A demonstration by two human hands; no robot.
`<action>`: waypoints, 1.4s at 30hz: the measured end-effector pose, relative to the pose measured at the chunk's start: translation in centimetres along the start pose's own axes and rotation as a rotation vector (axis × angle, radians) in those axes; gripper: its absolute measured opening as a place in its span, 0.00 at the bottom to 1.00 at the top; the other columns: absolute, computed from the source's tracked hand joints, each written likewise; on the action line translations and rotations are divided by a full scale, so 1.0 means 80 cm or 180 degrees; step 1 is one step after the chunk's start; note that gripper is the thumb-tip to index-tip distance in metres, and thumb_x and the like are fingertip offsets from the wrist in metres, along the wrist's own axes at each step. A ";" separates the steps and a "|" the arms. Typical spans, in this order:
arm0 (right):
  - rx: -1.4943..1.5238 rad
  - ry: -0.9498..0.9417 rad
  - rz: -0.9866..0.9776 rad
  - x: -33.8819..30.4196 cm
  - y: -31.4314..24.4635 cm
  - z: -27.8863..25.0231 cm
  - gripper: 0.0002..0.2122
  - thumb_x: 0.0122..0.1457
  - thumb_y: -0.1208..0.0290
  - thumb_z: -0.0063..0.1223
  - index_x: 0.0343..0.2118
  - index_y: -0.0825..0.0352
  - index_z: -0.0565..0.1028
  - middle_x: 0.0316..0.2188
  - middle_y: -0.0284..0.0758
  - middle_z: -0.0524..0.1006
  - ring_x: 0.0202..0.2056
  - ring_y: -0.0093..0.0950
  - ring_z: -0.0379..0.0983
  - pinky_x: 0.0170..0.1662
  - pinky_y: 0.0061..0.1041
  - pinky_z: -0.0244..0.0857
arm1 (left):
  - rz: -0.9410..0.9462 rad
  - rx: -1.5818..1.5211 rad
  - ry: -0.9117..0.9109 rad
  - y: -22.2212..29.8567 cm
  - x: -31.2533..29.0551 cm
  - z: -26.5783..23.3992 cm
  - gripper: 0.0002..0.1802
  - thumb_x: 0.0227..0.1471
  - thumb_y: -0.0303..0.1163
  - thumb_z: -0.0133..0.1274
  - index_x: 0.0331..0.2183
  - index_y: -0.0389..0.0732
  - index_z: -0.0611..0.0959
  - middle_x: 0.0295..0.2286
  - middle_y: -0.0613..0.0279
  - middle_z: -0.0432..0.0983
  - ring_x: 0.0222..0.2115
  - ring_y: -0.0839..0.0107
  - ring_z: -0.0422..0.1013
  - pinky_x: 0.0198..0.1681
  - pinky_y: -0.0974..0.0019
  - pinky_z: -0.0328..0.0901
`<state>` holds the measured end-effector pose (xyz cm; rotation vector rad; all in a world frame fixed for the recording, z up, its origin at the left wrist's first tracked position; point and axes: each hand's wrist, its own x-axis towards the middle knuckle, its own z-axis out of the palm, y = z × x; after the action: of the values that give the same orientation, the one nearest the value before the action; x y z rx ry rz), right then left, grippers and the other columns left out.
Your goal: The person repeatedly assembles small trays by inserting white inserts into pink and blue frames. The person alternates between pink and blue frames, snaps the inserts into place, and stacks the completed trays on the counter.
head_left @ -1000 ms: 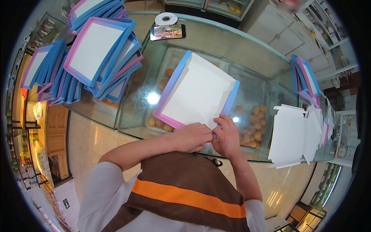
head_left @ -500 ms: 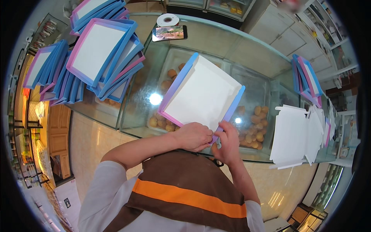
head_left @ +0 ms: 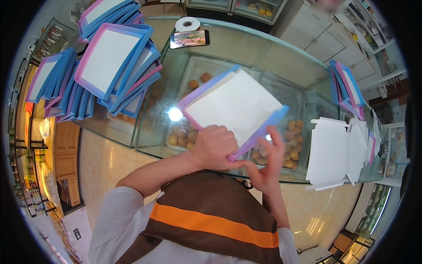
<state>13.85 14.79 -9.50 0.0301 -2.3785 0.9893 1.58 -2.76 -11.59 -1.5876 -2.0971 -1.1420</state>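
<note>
A shallow cardboard box tray (head_left: 237, 103), white inside with blue-to-pink walls, is tilted over the glass counter. Its left and right walls stand up. Closed around the near wall is my left hand (head_left: 214, 147), its thumb reaching toward the near right corner. My right hand (head_left: 267, 165) is beside that corner with fingers apart and slightly blurred; its thumb is close to the left thumb. Whether the right fingertips touch the blue-purple right wall I cannot tell.
Stacks of folded blue and pink trays (head_left: 110, 61) stand at the left. A phone (head_left: 190, 39) and a white ribbon roll (head_left: 187, 24) lie at the back. Flat white cardboard blanks (head_left: 329, 152) and more trays (head_left: 347, 88) are at the right. Round baked goods (head_left: 293, 149) show through the glass counter (head_left: 151, 143).
The tray has turned a little clockwise and its far end has shifted right. My left hand has moved up on the near wall. My right hand's fingers have spread from their pinch at the corner.
</note>
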 end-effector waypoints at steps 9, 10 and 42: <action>0.3185 0.2097 0.1889 0.004 0.079 -0.037 0.27 0.74 0.52 0.41 0.67 0.66 0.61 0.67 0.39 0.64 0.65 0.37 0.61 0.69 0.42 0.53 | -0.2493 -0.5096 0.2019 -0.008 -0.005 -0.062 0.20 0.60 0.45 0.49 0.34 0.35 0.77 0.40 0.53 0.74 0.36 0.61 0.72 0.39 0.63 0.66; 0.3543 0.2207 0.2044 0.009 0.060 -0.038 0.28 0.74 0.50 0.39 0.67 0.66 0.61 0.67 0.37 0.64 0.64 0.36 0.62 0.68 0.42 0.54 | -0.2215 -0.5675 0.1192 -0.032 -0.028 -0.057 0.24 0.57 0.42 0.52 0.43 0.29 0.79 0.41 0.51 0.77 0.45 0.63 0.72 0.54 0.61 0.63; 0.1733 0.1804 0.1686 0.001 -0.010 -0.014 0.13 0.74 0.59 0.43 0.43 0.66 0.69 0.43 0.38 0.77 0.44 0.27 0.73 0.52 0.28 0.65 | -0.2077 -0.2245 0.1870 0.024 -0.005 -0.052 0.11 0.69 0.34 0.51 0.39 0.39 0.67 0.35 0.67 0.70 0.34 0.82 0.63 0.40 0.73 0.63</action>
<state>14.51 14.94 -8.31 -0.6182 -1.5710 1.6109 2.49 -5.90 -8.31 -0.5472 -1.9094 -2.4035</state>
